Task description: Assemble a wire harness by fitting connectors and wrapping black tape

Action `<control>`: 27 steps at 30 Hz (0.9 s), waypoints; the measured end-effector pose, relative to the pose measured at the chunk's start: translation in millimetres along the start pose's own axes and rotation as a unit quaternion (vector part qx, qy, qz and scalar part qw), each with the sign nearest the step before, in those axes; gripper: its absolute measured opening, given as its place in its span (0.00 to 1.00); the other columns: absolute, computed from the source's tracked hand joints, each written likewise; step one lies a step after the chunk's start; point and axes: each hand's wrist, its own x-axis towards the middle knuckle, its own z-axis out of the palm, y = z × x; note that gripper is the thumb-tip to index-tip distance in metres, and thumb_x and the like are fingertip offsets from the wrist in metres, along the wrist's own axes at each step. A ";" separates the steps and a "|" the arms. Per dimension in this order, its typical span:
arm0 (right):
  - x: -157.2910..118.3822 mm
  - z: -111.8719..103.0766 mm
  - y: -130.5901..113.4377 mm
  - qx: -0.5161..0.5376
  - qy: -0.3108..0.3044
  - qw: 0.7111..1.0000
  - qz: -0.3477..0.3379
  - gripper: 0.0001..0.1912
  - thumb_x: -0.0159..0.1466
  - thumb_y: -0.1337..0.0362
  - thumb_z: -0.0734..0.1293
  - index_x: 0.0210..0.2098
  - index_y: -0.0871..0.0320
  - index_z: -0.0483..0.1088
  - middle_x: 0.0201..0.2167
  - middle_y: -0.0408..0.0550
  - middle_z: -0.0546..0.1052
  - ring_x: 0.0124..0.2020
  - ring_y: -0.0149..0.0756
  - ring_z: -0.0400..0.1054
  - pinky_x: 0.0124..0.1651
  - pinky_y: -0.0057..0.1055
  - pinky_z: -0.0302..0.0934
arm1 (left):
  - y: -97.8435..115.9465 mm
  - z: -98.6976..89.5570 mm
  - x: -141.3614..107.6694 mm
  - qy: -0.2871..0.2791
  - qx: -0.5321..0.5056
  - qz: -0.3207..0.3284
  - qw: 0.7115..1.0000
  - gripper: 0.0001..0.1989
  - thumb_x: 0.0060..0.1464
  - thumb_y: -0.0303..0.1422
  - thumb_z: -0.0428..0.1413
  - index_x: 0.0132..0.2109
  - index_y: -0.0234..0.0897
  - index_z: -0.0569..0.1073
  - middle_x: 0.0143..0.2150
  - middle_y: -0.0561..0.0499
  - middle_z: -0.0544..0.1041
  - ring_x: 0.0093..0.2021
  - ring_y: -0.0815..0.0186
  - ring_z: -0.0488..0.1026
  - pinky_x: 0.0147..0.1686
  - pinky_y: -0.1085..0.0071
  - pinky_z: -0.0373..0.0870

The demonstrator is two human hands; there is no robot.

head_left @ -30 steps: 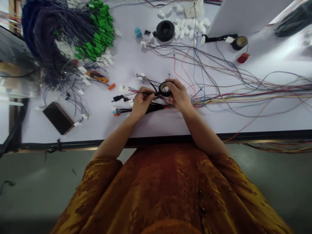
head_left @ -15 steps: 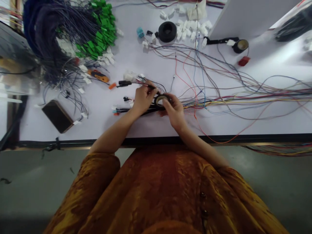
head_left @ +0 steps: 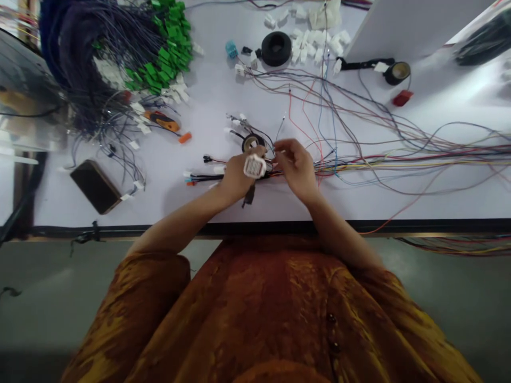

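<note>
My left hand (head_left: 238,174) is closed on wires near the end of the wire bundle (head_left: 355,163). A white multi-pin connector (head_left: 254,166) sits over its fingers, and a black connector (head_left: 249,196) hangs just below. Beyond the fingers lies a roll of black tape (head_left: 252,142), beside loose wire ends. My right hand (head_left: 296,165) is just to the right, its fingers curled close to the wires; what its fingertips hold, if anything, is too small to tell. Black-sleeved wires (head_left: 205,177) stick out to the left under my left hand.
A phone (head_left: 96,186), an orange cutter (head_left: 163,121) and dark wires with green connectors (head_left: 170,53) are on the left. Farther back are a black ring (head_left: 276,48), white connectors (head_left: 309,45) and another tape roll (head_left: 397,73). The table's edge (head_left: 120,232) runs before me.
The tape roll has left my right hand and now lies beyond my left fingers. The white and black connectors have swung toward me. My right hand has moved slightly right.
</note>
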 end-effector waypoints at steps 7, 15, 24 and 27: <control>85.6 6.0 -21.9 -0.264 -0.164 0.945 -0.100 0.09 0.62 0.69 0.67 0.42 0.61 0.76 0.43 0.54 0.75 0.46 0.43 0.68 0.51 0.39 0.63 | 4.5 12.6 -16.3 -0.010 0.235 0.105 0.966 0.07 0.61 0.24 0.52 0.44 0.36 0.72 0.42 0.39 0.79 0.38 0.56 0.75 0.34 0.63 0.69; 102.8 2.0 -34.8 -0.339 -0.218 0.913 -0.064 0.17 0.56 0.76 0.66 0.45 0.63 0.76 0.37 0.48 0.77 0.38 0.36 0.68 0.43 0.33 0.61 | -14.6 23.9 -21.3 0.095 0.021 0.056 0.994 0.04 0.65 0.30 0.51 0.41 0.39 0.70 0.54 0.41 0.74 0.50 0.60 0.74 0.50 0.62 0.72; 60.5 -22.3 3.7 -0.321 -0.200 0.921 -0.096 0.23 0.63 0.60 0.70 0.55 0.61 0.71 0.53 0.57 0.74 0.52 0.47 0.68 0.55 0.43 0.63 | -27.1 27.2 7.0 0.109 -0.234 -0.158 0.953 0.02 0.56 0.28 0.59 0.38 0.36 0.73 0.31 0.52 0.78 0.32 0.68 0.75 0.33 0.73 0.72; 47.6 -13.7 -2.5 -0.425 -0.202 0.874 -0.123 0.22 0.63 0.59 0.70 0.55 0.60 0.70 0.55 0.60 0.71 0.55 0.53 0.65 0.55 0.47 0.60 | -27.9 30.4 7.0 0.123 -0.236 -0.154 0.952 0.03 0.54 0.28 0.60 0.36 0.36 0.73 0.31 0.53 0.77 0.32 0.67 0.74 0.35 0.72 0.71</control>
